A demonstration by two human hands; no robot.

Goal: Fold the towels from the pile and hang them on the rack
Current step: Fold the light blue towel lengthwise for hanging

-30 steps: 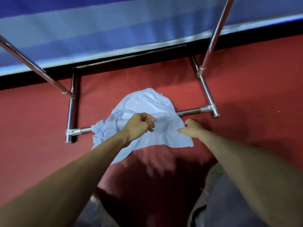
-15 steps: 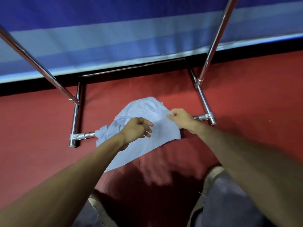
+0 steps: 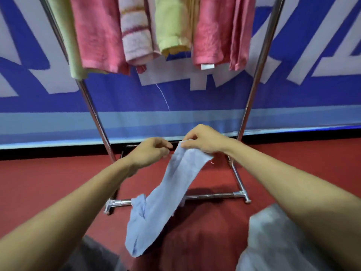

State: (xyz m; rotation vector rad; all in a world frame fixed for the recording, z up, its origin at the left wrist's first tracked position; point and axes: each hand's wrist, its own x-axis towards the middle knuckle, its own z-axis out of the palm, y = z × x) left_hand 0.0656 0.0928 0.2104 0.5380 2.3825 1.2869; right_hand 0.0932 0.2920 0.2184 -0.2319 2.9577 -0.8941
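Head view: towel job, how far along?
Done: several towels already hang on the rack, among them a pink towel, a striped towel and a green towel. In hand: the right hand pinches the top edge of a blue towel, which hangs loose, not yet folded; the left hand is beside it, contact unclear. Left: fold and hang this one. No pile is in view.

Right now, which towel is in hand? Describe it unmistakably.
Find the chrome rack against the blue banner, hung with pink towels, a striped towel and a yellow-green towel. In front, lower down, the right hand pinches the top of a light blue towel: the only blue one, and the only one not hanging on the rack.
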